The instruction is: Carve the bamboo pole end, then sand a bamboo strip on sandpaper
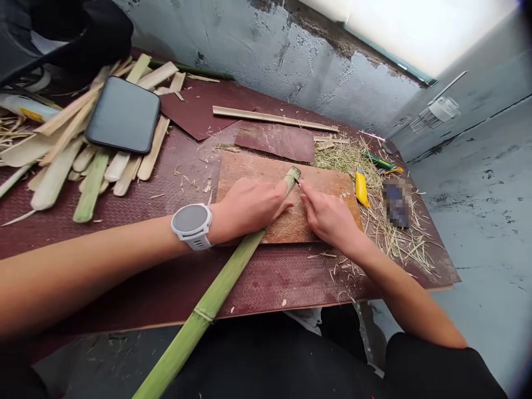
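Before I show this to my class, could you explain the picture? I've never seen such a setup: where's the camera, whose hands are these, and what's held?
There is no machine: one person works bare-handed, wearing a camera on the head that looks forward and down.

The left hand grips a long green bamboo piece over a flat reddish-brown board. The right hand holds a thin dark tool, mostly hidden by the fingers, at the bamboo's far end.

The dark red textured table also bears pale flat strips under a black rounded rectangular device, and, to the right, a yellow plastic cutter among straw-coloured shavings.
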The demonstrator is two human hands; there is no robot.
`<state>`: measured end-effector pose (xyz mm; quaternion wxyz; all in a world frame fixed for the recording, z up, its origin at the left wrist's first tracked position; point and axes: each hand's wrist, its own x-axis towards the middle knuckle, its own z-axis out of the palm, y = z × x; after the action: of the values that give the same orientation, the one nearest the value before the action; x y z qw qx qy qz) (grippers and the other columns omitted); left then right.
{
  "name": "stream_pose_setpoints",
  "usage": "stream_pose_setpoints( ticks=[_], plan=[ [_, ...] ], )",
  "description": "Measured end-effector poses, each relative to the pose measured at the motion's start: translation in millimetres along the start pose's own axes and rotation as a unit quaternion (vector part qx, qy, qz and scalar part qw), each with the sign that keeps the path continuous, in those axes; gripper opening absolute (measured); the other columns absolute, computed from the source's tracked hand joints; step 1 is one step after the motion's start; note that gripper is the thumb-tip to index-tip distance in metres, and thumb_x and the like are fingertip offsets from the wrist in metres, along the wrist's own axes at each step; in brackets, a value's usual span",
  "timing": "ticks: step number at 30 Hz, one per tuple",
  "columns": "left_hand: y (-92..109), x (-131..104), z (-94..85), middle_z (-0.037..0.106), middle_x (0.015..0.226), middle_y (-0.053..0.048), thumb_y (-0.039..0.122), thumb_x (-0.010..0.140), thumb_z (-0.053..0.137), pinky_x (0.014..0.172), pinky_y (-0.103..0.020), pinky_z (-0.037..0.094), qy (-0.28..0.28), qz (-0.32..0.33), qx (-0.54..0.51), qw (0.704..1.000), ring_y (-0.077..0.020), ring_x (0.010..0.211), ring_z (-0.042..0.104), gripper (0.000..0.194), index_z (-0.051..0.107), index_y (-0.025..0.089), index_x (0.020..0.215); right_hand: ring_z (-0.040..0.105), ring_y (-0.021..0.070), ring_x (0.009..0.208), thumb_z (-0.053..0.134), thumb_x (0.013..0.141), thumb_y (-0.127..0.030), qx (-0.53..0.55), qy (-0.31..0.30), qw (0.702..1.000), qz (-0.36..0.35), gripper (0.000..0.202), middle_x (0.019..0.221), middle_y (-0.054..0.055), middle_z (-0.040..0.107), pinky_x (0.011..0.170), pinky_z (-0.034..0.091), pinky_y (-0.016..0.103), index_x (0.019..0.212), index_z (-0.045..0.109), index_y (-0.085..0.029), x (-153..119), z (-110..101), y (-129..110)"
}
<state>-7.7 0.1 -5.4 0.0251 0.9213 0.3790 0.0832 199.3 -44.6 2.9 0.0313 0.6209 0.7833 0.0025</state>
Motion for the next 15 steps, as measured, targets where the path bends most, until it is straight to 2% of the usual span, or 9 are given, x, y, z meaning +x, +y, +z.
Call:
stream_pose_setpoints(
  ticks=[2,5,10,13,15],
  plan=[
    [-0.3,-0.8,-3.4,0.078,0.085,-0.019,0.056,0.105,0.046,0.061,-0.037,0.052,-0.006,-0.005,-0.004,1.000,-0.0361,0.077,0.077,0.052,0.064,0.009,0.118,0.075,0.0273,0.098,0.034,0.109,-0.030,0.034,0.021,0.999,0.003,0.051,0.120,0.017,0.077,0.083,0.053,0.039,0.154,0.053,-0.012,0.6,-0.1,1.8],
    [-1.3,-1.8,-7.7,0.078,0.091,-0.020,0.061,0.101,0.050,0.062,-0.040,0.053,-0.006,-0.023,-0.009,1.000,-0.0388,0.080,0.077,0.055,0.062,0.009,0.117,0.075,0.0284,0.100,0.038,0.108,-0.029,0.079,0.068,0.995,0.006,0.049,0.121,0.016,0.078,0.086,0.055,0.041,0.148,0.059,-0.011,0.8,-1.9,3.0],
    [-4.2,-0.4,-4.5,0.078,0.100,-0.019,0.052,0.100,0.054,0.071,-0.042,0.055,0.011,-0.056,-0.061,0.996,-0.0373,0.086,0.077,0.051,0.057,0.010,0.128,0.076,0.0278,0.103,0.043,0.107,-0.030,0.135,0.146,0.980,-0.006,0.047,0.123,0.015,0.077,0.090,0.057,0.041,0.145,0.062,-0.011,-1.8,-0.6,3.5],
    [-4.3,1.4,1.1,0.078,0.103,-0.017,0.040,0.099,0.057,0.076,-0.041,0.055,0.046,-0.060,-0.161,0.984,-0.0335,0.090,0.076,0.044,0.056,0.012,0.133,0.075,0.0281,0.108,0.042,0.107,-0.029,0.152,0.172,0.973,-0.018,0.048,0.128,0.016,0.075,0.095,0.057,0.043,0.148,0.060,-0.011,-2.0,6.0,3.5],
    [-1.7,2.1,3.0,0.077,0.099,-0.013,0.034,0.099,0.057,0.072,-0.037,0.056,0.063,-0.065,-0.284,0.954,-0.0275,0.082,0.075,0.041,0.053,0.015,0.136,0.074,0.0284,0.112,0.041,0.108,-0.029,0.162,0.194,0.967,-0.020,0.049,0.132,0.017,0.073,0.099,0.056,0.044,0.150,0.057,-0.011,-1.1,10.4,3.1]
  ],
)
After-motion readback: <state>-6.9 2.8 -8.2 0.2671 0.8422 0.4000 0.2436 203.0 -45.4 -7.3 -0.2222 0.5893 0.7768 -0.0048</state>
